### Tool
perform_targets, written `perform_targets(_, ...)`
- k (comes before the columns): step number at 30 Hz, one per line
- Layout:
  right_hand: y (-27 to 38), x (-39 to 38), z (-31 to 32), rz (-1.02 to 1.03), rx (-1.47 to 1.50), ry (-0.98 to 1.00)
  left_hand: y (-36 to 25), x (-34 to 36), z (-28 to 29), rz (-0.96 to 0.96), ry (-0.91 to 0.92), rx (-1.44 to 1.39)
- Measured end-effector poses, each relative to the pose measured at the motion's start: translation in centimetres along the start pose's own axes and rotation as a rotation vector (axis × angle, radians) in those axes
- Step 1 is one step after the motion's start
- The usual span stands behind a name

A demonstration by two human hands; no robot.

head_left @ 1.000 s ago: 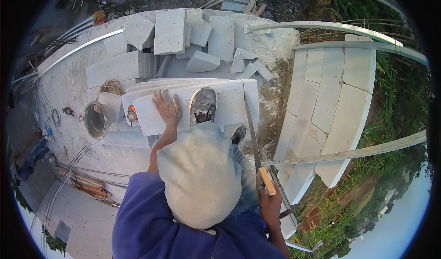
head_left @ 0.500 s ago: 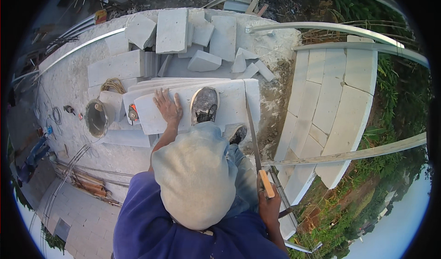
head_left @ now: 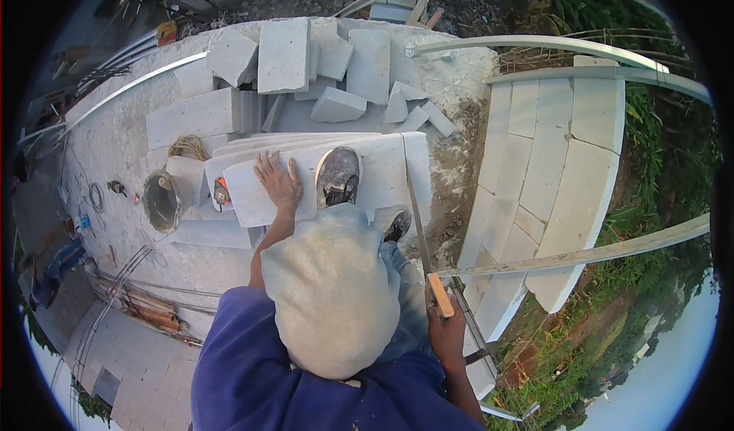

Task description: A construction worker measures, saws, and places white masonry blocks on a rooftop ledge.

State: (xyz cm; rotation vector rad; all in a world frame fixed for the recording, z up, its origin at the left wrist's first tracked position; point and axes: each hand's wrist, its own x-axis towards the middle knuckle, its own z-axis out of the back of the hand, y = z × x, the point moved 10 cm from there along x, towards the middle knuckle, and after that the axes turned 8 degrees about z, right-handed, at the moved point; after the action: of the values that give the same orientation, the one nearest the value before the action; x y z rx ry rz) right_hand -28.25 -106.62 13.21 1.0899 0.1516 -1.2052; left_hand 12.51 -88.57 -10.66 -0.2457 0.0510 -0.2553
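Handsaw (head_left: pixel 425 241) gripped in right hand (head_left: pixel 446 333), left hand (head_left: pixel 277 180) flat on block (head_left: pixel 382 175), blade tip indistinct

No package, label, sign or screen can be made out anywhere around the hands. A small yellow and red object lies far beyond the left hand (head_left: pixel 277 182), too small to identify.

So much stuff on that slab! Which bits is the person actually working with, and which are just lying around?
In use:
- white block, pressed by left hand and a shoe
- handsaw, gripped by right hand

Lying about:
- bucket
- rope coil
- broken block pieces
- laid block wall
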Motion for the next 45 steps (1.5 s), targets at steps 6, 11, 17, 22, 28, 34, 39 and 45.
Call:
perform_targets(6,-2.3,17.6,-4.7,0.049,0.047,-0.077,-2.6,0.3,-0.4,-0.014,0.022,-0.037)
perform_targets(11,0.4,23.6,-7.2,0.04,-0.127,-0.002,-1.1,-0.6,-2.1,0.003,0.058,-0.02)
perform_targets(17,-1.1,0.9,-0.2,0.016,-0.005,0.012,-0.5,0.6,-0.2,0.014,0.013,-0.027)
perform_targets(22,-2.7,18.7,-4.0,-0.01,-0.044,-0.002,-3.2,0.2,-0.4,-0.026,0.032,-0.048)
perform_targets(28,-1.2,17.7,-7.4,0.038,-0.183,0.01,0.9,-0.9,-1.8,0.024,0.033,0.021)
perform_targets(34,0.6,0.2,0.6,0.163,-0.063,-0.03,-0.2,0.2,-1.0,0.0,0.009,-0.013)
perform_targets(39,-1.7,21.0,-5.7,0.063,-0.068,-0.046,-1.8,-0.2,-2.2,-0.018,0.008,-0.046)
perform_targets(45,-1.9,6.0,-4.1,0.09,-0.069,0.005,2.8,-0.4,-1.4,0.026,-0.005,0.042)
